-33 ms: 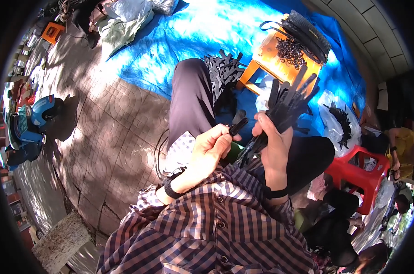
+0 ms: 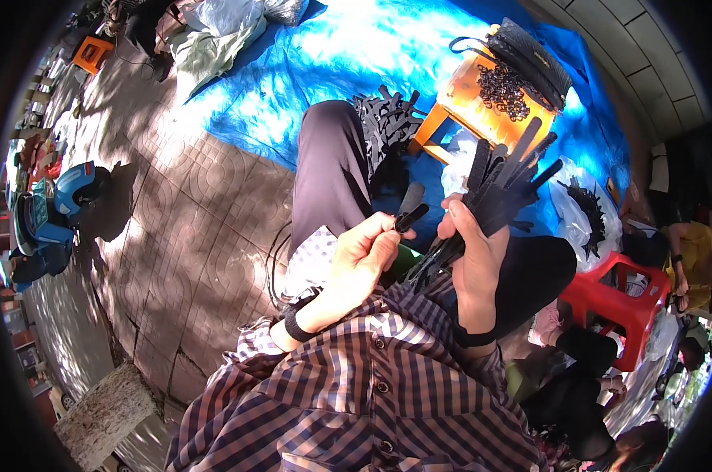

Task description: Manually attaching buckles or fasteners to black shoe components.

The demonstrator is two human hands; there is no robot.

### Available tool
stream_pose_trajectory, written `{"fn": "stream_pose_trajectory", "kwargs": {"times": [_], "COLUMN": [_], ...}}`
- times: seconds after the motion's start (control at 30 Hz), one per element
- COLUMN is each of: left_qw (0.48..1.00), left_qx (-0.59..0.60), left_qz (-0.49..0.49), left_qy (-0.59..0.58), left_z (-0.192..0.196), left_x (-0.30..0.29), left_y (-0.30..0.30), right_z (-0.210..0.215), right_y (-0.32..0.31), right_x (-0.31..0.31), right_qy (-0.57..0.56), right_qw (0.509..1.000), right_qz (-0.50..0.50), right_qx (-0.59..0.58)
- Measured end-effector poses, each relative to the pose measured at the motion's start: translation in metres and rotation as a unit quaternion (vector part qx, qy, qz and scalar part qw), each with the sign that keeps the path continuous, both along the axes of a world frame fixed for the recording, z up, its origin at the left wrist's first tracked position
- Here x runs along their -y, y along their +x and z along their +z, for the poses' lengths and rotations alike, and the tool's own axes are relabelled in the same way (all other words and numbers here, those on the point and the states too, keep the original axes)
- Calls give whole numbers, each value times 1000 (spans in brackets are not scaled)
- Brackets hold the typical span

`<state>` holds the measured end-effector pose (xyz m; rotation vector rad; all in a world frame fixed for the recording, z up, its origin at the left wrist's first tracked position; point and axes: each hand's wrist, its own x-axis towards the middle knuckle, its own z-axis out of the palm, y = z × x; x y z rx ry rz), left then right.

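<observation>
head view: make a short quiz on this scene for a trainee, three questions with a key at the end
1. Multiple choice: the left hand holds a narrow, round-ended black piece. What does the right hand hold?
a) a black handbag with a strap
b) a fanned bundle of flat black strips
c) a red plastic stool

2. True or false: a loose heap of small black pieces lies on the shiny orange stool.

3. Fill in: the large crinkled plastic sheet spread on the ground is ____ in colour.

Key: 1 b; 2 true; 3 blue
</observation>
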<state>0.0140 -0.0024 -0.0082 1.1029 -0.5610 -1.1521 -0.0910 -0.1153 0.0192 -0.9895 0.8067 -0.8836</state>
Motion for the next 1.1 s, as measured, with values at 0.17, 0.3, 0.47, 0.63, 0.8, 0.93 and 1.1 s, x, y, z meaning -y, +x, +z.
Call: {"fn": "stream_pose_trajectory", "kwargs": {"times": [0.17,0.3,0.47,0.63,0.8,0.93,1.1], "left_qw": [989,973,945,923,939,914,916], "left_qx": [137,209,311,373,337,404,397], "left_qz": [52,92,93,95,19,5,49], "left_qy": [32,32,23,7,60,-30,-14], "left_z": [0,1,0,-3,13,11,8], "left_x": [-3,0,-1,1,3,7,4], "left_y": [-5,-8,-4,-2,2,9,4], "right_z": [12,1,3,-1,-2,1,-2], "right_y": [2,-6,-8,-5,-6,-11,-9], "right_x": [-19,-15,-9,-9,-14,-10,-10], "right_qy": [-61,79,87,51,-5,0,0], "right_qw": [997,992,983,986,993,992,989], "right_qz": [38,77,162,142,88,104,126], "right_qx": [13,69,-31,-75,-73,-68,-82]}}
